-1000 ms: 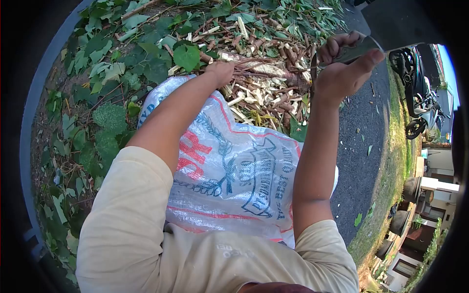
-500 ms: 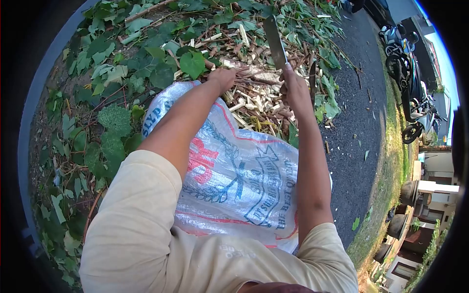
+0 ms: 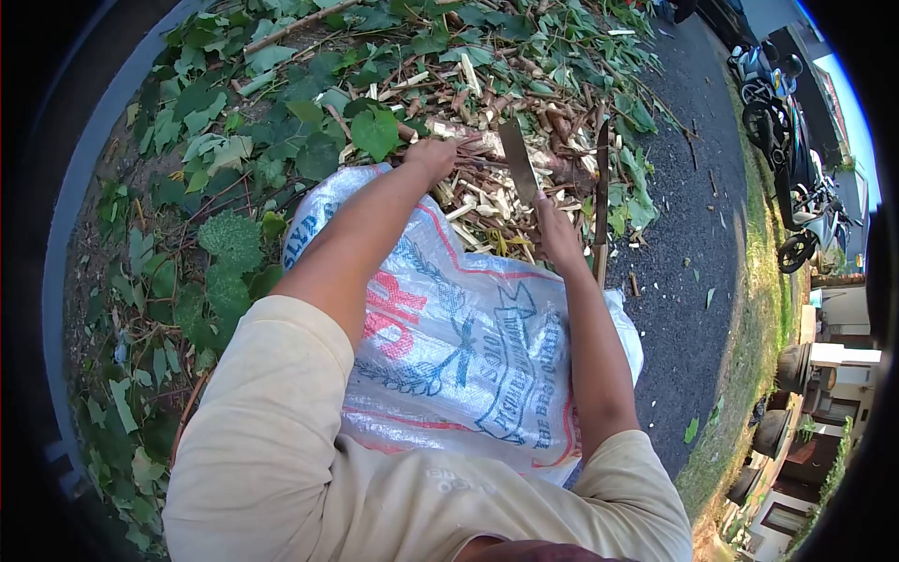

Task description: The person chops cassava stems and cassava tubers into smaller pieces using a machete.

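Observation:
My left hand is closed around a bunch of thin reddish-brown stems, which lie across a chopped log. In my right hand is the handle of a machete, its broad blade angled up and left over the log, close to the stem ends. Pale wood chips are heaped below the log. Right of the machete, a second dark blade lies with its handle toward me. A white woven sack with red and blue print covers my lap.
Green leaves and cut branches spread over the ground at left and top. Dark asphalt runs along the right, with a grass strip beyond it. Motorcycles and large pots stand further right.
The machete and my right hand have come down toward me, bringing the blade from above the log to over it. My left hand still holds the stems, in nearly the same place.

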{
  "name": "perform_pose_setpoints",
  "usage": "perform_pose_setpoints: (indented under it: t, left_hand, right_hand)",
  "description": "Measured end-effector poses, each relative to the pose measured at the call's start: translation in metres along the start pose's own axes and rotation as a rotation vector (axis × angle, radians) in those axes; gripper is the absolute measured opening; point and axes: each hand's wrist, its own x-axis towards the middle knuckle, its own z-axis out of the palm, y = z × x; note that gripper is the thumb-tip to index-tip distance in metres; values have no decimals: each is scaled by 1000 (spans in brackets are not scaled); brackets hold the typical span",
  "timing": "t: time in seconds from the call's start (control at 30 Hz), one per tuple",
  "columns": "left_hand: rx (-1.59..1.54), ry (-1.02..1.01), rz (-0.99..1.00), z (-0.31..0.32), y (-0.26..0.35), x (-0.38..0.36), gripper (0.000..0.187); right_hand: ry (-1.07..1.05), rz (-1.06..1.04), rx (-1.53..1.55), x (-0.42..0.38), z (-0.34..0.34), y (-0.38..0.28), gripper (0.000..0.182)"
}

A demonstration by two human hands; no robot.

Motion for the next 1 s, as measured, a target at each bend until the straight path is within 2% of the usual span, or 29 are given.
perform_pose_setpoints:
  t: [0.1, 0.13, 0.2, 0.23, 0.27, 0.3, 0.33, 0.37, 0.43, 0.47, 0.5, 0.57, 0.6, 0.63, 0.67, 0.7, 0.77, 0.8, 0.83, 0.87, 0.9, 0.97, 1.0]
  left_hand:
    - [31, 43, 36, -8, -5, 5, 25]
    - [56, 46, 61, -9, -6, 3, 25]
    - [104, 47, 98, -21, -7, 1, 26]
    - [108, 80, 51, -32, -8, -1, 26]
    - [114, 114, 13, -45, -10, 0, 27]
    - [137, 275, 90, -38, -33, 13, 33]
    - [94, 305, 49, -55, -40, 18, 40]
    - [97, 377, 75, -69, -43, 20, 38]
    - [137, 343, 95, -92, -32, 21, 34]
    - [173, 376, 123, -88, -20, 24, 22]
    - [170, 367, 130, -73, -10, 28, 22]
    - [211, 241, 207, -31, 1, 38, 16]
    - [205, 258, 118, -22, 2, 37, 16]
    - [195, 250, 118, -18, 0, 40, 16]
    - [172, 233, 130, -18, -4, 45, 17]
    - [154, 206, 138, -16, -7, 43, 19]
    - [183, 166, 159, -15, -8, 38, 23]
    - [161, 132, 130, -16, -6, 36, 22]
    - [138, 104, 107, -17, -7, 41, 22]
    - [97, 128, 144, -7, -19, 50, 40]
    - [92, 129, 131, -15, -19, 41, 40]
    - [17, 4, 117, -46, -8, 25, 61]
    - [-112, 13, 187, -38, -30, 39, 79]
  right_hand:
    - [79, -235, 119, -12, 2, -20, 57]
    - [41, -213, 312, -20, 2, -33, 55]
    - [91, -194, 360, -31, 4, -49, 54]
    - [144, -176, 393, -33, 0, -50, 53]
    - [108, -146, 456, -25, -5, -39, 53]
    - [221, -168, 368, -33, -5, -48, 53]
    - [241, -161, 356, -27, -7, -41, 54]
    - [255, -147, 344, -21, -8, -33, 54]
    - [245, -98, 398, -16, -11, -35, 56]
    - [220, -103, 452, -15, -10, -37, 57]
    - [191, -111, 497, -10, -11, -38, 57]
    - [248, -156, 373, -2, -7, -36, 57]
    - [311, -266, 259, -1, -3, -35, 57]
    - [375, -375, 148, -2, 1, -31, 56]
    - [355, -293, 17, -5, 4, -27, 55]
    - [294, -209, -102, -5, 8, -26, 63]
    - [72, -73, -273, 27, 24, 21, 74]
    - [110, -48, -263, 27, 28, 21, 83]
    - [116, -60, -263, 30, 25, 15, 83]
    - [59, -36, -219, 27, 22, 12, 83]
    - [-2, -10, -173, 23, 22, 11, 83]
    - [37, -39, -210, 22, 23, 13, 83]
    - [56, -48, -227, 20, 21, 11, 83]
